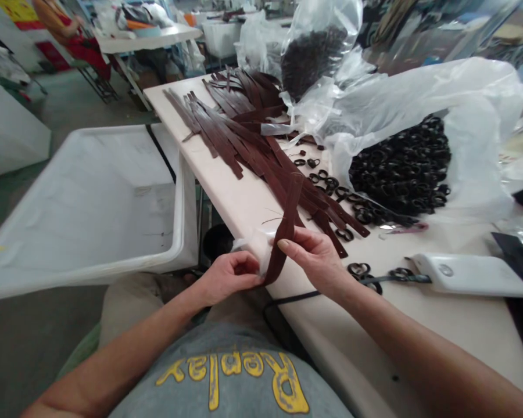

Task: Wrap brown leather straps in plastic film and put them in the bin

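A dark brown leather strap [289, 216] is held upright at the table's near edge. My right hand [316, 255] pinches the strap partway up, thumb on its front. My left hand [230, 273] is closed around the strap's lower end together with a bit of white cloth [256, 245]. Behind the strap lies a fanned pile of several similar brown straps [239, 130] on the pale table [239, 203]. Loose black metal buckles [331, 186] are scattered to the right of the pile.
A clear plastic bag of black buckles [403, 168] lies open at the right, and another bag of dark parts [311, 55] stands behind. A white device [466, 274] lies near my right forearm. A large white tub [91, 203] sits left of the table. Another person [70, 29] is far back left.
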A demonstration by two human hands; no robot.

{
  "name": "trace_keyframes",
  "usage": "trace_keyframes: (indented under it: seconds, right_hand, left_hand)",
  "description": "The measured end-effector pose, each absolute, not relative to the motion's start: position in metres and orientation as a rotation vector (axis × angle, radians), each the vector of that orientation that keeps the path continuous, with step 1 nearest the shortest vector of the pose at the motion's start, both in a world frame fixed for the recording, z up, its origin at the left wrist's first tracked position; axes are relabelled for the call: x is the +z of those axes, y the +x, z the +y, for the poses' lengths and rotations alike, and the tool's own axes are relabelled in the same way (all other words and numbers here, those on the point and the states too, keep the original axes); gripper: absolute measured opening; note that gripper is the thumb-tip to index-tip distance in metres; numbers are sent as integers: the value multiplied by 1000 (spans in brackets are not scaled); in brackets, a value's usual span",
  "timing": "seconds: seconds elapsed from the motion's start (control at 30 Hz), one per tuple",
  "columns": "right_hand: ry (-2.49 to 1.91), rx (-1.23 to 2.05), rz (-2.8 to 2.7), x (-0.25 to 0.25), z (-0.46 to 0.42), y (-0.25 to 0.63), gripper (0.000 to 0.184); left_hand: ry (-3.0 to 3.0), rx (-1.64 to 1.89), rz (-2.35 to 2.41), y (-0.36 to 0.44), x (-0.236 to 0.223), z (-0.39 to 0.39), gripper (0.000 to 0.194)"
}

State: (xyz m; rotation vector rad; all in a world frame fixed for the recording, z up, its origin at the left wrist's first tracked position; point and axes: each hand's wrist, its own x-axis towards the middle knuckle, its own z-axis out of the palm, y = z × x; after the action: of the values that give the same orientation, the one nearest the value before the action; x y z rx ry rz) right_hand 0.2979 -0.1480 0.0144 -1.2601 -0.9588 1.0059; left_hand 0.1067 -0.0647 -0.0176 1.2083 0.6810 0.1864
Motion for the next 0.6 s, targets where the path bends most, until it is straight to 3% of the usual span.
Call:
trace_keyframes:
  seconds: [0.33, 0.6]
  right_hand:
    - [-1267, 1210, -1052, 50, -122, 273, 29]
    - [-1256, 1088, -1136, 43, -98, 238, 25]
  left_hand:
    - [1584, 490, 688, 86, -9, -58, 13]
    - [1752, 609, 913, 48, -4, -51, 8]
